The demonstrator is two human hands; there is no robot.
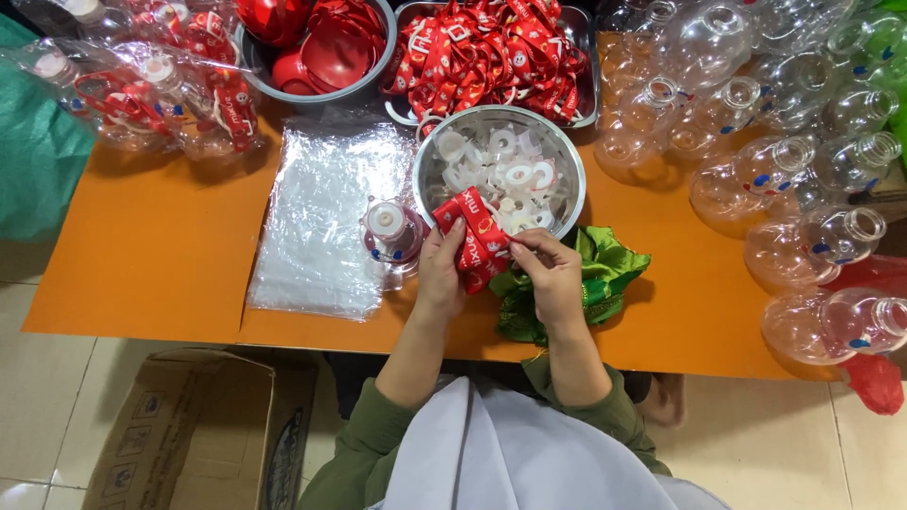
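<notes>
**Inspector A:** State of the hands?

**Inspector B:** Both are closed on one red printed strap (pixel 479 241). The left hand (pixel 440 269) pinches its near end between thumb and fingers; the right hand (pixel 551 274) pinches the strap's edge at 3 o'clock of it. The strap is held above the orange table (pixel 151 255), just at 6 o'clock of the steel bowl (pixel 498 170).

**Inspector A:** Contents of that bowl?

**Inspector B:** White plastic rings. At 12 o'clock of it sits a steel tray (pixel 588 94) heaped with more red straps; at 10 o'clock, a round pan (pixel 312 94) of red caps.

**Inspector A:** Items close to the hands?

**Inspector B:** A clear capped bottle (pixel 389 236) lies just at 9 o'clock of the left hand, resting on the edge of a stack of clear plastic bags (pixel 321 227). A green cloth (pixel 605 274) lies under the right hand. Clear empty bottles (pixel 812 189) crowd the table at 3 o'clock. A cardboard box (pixel 203 430) stands on the floor at 7 o'clock.
</notes>
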